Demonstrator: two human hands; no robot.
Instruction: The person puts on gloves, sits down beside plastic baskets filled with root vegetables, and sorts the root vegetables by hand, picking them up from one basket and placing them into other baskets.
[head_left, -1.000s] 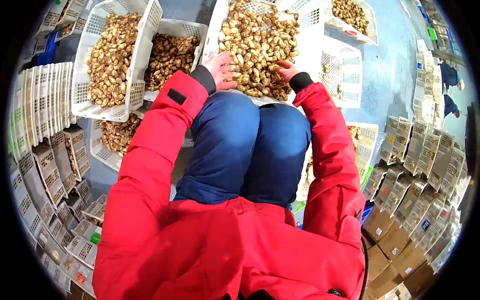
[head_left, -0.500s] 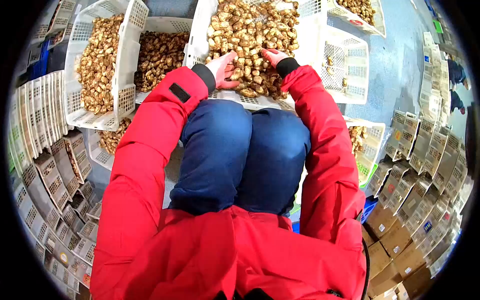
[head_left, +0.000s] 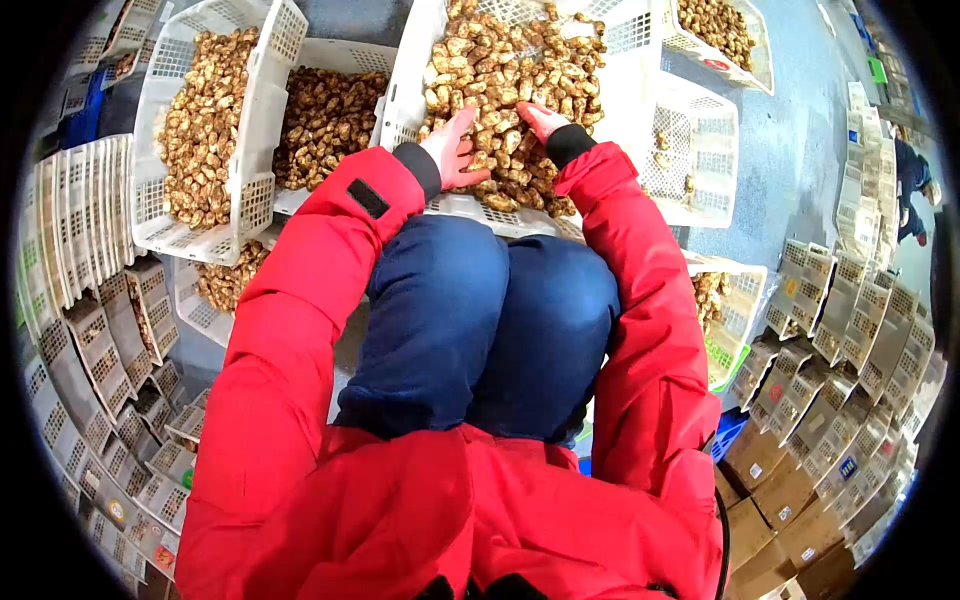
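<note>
A white perforated crate [head_left: 404, 92] stands just beyond my knees, with a heap of brown, knobbly tuber-like pieces [head_left: 520, 75] in it. At the heap's near left side, my left hand [head_left: 455, 150] rests against the pieces with its fingers spread. My right hand [head_left: 543, 121] touches the heap from the right, fingers apart and pointing left. Neither hand is closed round a piece that I can make out. Some fingertips are hidden among the pieces.
Filled white crates stand at the left [head_left: 250, 130] and upper right [head_left: 762, 60]. Another crate [head_left: 715, 150] holds a few pieces. Stacked crates [head_left: 85, 220] line the left, cardboard boxes [head_left: 780, 495] the lower right. Part of another person [head_left: 912, 175] shows far right.
My right hand has moved left and inward over the heap, closer to my left hand. The camera view has shifted slightly.
</note>
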